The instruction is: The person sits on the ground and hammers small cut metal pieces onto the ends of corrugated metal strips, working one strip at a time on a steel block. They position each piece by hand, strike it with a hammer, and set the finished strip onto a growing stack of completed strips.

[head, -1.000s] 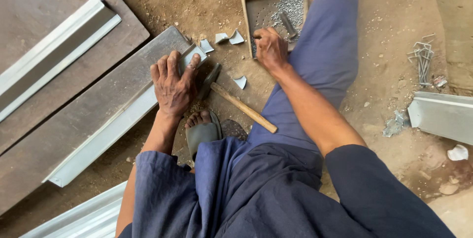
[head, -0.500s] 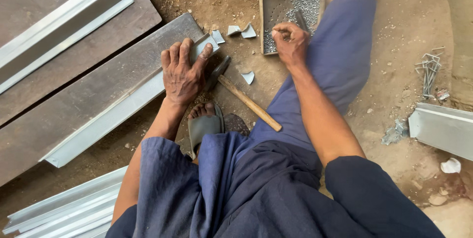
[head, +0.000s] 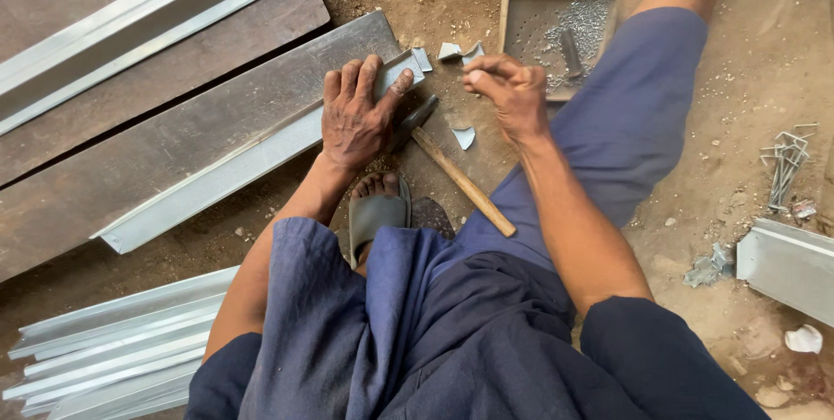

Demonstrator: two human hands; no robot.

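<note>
From the head view, the left hand point(head: 354, 116) lies flat, fingers point(head: 352, 81) spread and pressing down on the end of a grey metal strip point(head: 252, 159). The strip is a long, folded, pale sheet-metal channel lying on a dark board point(head: 174, 138); its long axis runs from lower left up to the right, ending under those fingers. The right hand point(head: 508, 94) hovers just right of them, fingers pinched together; whether they clamp something small I cannot tell. A wooden-handled hammer point(head: 456, 172) lies on the dirt below and between both hands, and a tray point(head: 521, 20) of nails sits beyond the right hand.
</note>
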